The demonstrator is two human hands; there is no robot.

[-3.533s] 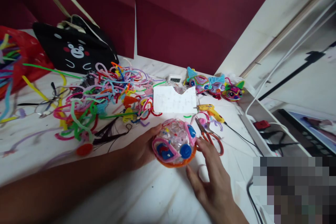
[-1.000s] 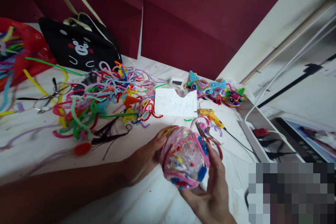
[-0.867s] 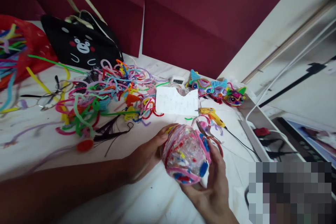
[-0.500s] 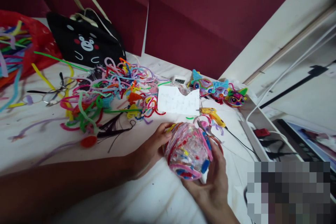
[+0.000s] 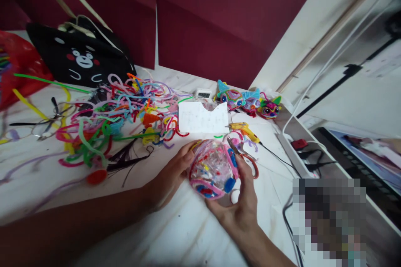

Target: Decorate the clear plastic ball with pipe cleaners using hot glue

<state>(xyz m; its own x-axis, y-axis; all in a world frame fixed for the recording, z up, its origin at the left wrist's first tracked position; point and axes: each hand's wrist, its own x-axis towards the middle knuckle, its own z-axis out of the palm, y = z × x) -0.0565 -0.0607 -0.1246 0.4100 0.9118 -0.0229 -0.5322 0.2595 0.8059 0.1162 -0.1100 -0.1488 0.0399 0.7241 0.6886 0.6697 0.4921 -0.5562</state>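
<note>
Both hands hold a clear round ball (image 5: 212, 167) wrapped in pink, red and blue pipe-cleaner coils, just above the white table (image 5: 175, 225). My left hand (image 5: 171, 175) grips its left side, fingers curled round the top. My right hand (image 5: 239, 200) cups it from below and the right, thumb up along the side. The ball is tilted, its decorated face turned down and to the right.
A tangle of coloured pipe cleaners (image 5: 119, 117) covers the table's left and middle. Behind the ball lie a white card (image 5: 202, 117), a yellow glue gun (image 5: 242, 130), red-handled scissors (image 5: 247, 158) and three pipe-cleaner animal faces (image 5: 249, 101). A black bear bag (image 5: 78, 58) stands at the back left.
The ball was resting on the table between my hands; it is now lifted and tilted, with my right hand moved under it. In the last half second only the view shifted.
</note>
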